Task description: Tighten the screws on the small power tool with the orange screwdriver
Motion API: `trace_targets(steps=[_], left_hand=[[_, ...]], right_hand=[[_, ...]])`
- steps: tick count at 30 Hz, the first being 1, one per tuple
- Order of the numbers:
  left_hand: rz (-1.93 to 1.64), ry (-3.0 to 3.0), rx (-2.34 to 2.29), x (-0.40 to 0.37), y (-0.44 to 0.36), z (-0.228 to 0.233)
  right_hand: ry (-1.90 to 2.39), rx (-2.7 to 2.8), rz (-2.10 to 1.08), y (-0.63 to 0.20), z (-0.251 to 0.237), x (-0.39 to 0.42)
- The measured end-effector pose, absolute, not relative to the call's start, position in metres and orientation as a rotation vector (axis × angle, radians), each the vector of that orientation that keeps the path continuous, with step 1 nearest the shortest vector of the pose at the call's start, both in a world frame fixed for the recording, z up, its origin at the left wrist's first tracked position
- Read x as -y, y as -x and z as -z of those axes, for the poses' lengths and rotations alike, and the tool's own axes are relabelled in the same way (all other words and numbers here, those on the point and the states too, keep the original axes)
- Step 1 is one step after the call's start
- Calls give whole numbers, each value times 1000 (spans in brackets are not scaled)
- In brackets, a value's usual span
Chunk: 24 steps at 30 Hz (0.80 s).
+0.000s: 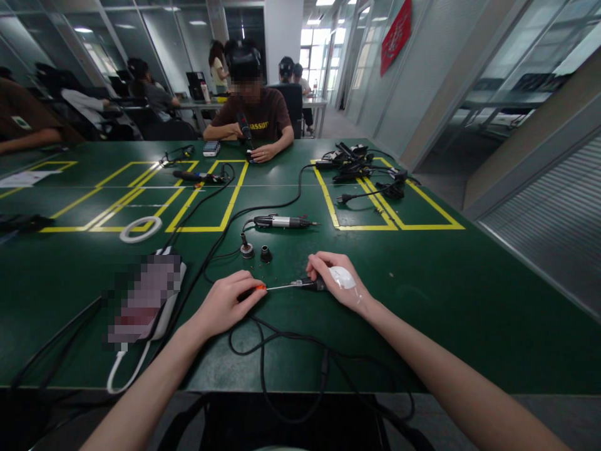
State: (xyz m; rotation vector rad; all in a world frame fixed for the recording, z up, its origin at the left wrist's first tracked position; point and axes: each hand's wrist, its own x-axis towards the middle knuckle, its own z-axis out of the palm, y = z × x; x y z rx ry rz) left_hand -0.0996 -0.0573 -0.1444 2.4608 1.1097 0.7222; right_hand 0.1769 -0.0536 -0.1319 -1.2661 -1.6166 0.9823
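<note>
- Green bench mat (422, 294), marked with yellow tape boxes, is set in a glass-walled workroom; other benches are occupied behind.
- Screwdriver (282, 286): laid almost level just above the mat near the front edge, between both hands. The orange end of its handle is shown at the left, with the thin shaft running right into a dark part under the right hand.
- Left hand (225, 304): fingers are closed round the screwdriver handle, palm down, wrist resting on the mat, apparently so the tool is kept steady.
- Right hand (339, 282): fingers are curled over a small dark piece (314, 285) at the shaft's tip, pinching it; what the piece is cannot be told. A white patch is worn on the back of the hand.
- Two small black parts (256, 252): stood upright just beyond the hands, kept within easy reach.
- Electric driver (282, 221): laid on its side further back, its cable trailed toward the far side.
- Black cables (282, 341): looped over the front edge below the hands.
- White device (162, 294): placed left of the left hand, partly blurred, with a white lead hung from it.
- White tape ring (140, 228): laid flat on a yellow line, well left.
- Heap of cables and plugs (361, 169): gathered in the far right box.
- Person in a brown shirt (263, 119): seated opposite, holding a tool upright on the mat.
</note>
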Motion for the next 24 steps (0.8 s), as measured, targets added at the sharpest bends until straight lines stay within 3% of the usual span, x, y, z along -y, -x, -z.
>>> trace_targets(steps=[24], left_hand=[[-698,-2457,-1141,57,101,144]], right_hand=[[1293,1593,-984,-176,134,54]])
